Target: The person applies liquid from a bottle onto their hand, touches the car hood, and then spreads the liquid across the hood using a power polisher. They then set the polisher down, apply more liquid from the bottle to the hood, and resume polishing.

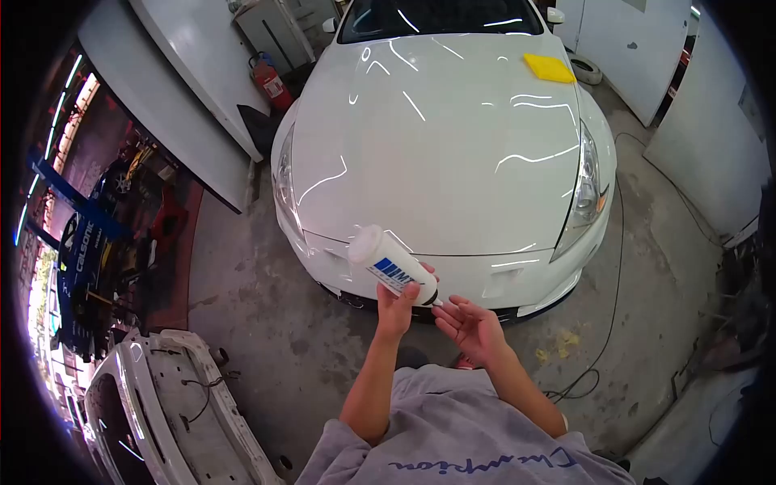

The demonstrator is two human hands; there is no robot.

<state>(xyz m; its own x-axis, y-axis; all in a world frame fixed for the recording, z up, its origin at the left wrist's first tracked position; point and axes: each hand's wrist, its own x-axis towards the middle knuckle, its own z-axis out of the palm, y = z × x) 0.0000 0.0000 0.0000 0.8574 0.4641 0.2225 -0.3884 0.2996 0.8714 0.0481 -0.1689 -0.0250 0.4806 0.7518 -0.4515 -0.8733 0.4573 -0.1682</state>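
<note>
Your left hand [397, 305] grips the white squeeze bottle [394, 265] before the white car hood [444, 162]. The bottle's long axis slants, base [366, 243] nearer the hood, nozzle [438, 303] toward your right hand [472, 327], which is open, palm upward, fingertips [441, 312] just beside the nozzle.

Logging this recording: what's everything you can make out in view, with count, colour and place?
Bottle: one, white with blue print, tilted nozzle-down before the car
Car: one, white, centre
Cloth: one, yellow, on the hood's upper right
Fire extinguisher: one, red, upper left
Tyre: one, greyish, upper right
Door panels: at least two, white, upper right
Cable: at least one, dark, floor right of the car
Body part: one, white, lower left
Blue bodywork: partly seen, far left
Floor: one, grey, stained
Shirt: one, grey, bottom
Left hand: one, gripping the bottle
Right hand: one, open by the nozzle
</note>
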